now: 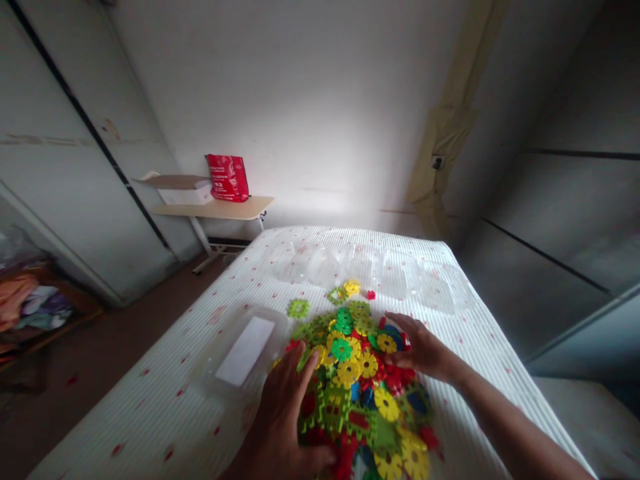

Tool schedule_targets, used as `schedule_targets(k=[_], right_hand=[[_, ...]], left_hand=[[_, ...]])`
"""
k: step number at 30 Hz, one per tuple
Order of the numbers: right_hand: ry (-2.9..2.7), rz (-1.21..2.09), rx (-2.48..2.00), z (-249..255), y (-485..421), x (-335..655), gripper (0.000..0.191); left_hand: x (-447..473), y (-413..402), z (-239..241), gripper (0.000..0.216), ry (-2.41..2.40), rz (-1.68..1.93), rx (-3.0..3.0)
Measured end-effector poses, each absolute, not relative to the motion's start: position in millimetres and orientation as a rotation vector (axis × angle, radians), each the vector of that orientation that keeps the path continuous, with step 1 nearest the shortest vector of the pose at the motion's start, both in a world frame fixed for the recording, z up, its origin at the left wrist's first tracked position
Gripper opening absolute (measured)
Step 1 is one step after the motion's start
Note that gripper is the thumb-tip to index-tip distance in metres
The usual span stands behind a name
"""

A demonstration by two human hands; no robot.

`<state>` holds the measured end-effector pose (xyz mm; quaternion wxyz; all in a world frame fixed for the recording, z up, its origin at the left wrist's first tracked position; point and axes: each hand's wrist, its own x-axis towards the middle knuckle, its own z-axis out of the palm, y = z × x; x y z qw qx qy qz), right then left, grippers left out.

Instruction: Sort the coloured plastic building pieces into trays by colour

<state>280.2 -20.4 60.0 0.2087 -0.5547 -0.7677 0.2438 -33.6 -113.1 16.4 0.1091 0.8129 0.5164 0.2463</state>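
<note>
A heap of flat plastic interlocking pieces (357, 380) in yellow, green, red and blue lies on a white table cover with red specks (165, 413). My left hand (285, 417) rests flat on the heap's left side, fingers stretched out over the pieces. My right hand (423, 350) lies on the heap's upper right edge, fingers extended and touching the pieces. A few loose pieces (345, 291) sit just beyond the heap.
A clear plastic lid with a white label (245, 350) lies left of the heap. Several clear plastic containers (380, 270) stand in a row at the table's far end. Beyond it, a small side table (215, 210) holds a red bag (228, 177) and a box.
</note>
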Motion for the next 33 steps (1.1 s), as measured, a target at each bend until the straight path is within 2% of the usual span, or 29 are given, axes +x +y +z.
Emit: schedule_targets(k=[3,8,14,18,20,27,31,33], right_hand=[[-2.162,0.815,-1.570,63,-16,264,0.088],[-2.098,1.052,-1.468,68,-10,235,0.096],[-1.727,1.669,-0.978,69,-12,218,0.085],[-1.486,1.877,-0.798,64,-14,210,0.073],[-1.402,1.877,-0.810,64,-14,208,0.068],[-1.408,1.591,-0.870,90,-9,209,0.044],[-1.432,1.441,-0.918,102,-7,213,0.035],[-1.410,1.389,-0.957,104,-9,216,0.033]], left_hand=[[-31,-107,6,0.118,1.532,0.686,2.391],[-12,-97,7,0.122,1.457,0.755,2.270],[11,-92,6,0.127,1.337,0.863,2.031],[18,-91,7,0.128,1.355,0.930,1.957],[21,-90,14,0.118,1.349,1.014,1.911],[38,-75,44,0.059,1.279,1.384,1.832],[43,-66,49,0.040,1.264,1.464,1.708],[42,-66,49,0.037,1.214,1.485,1.711]])
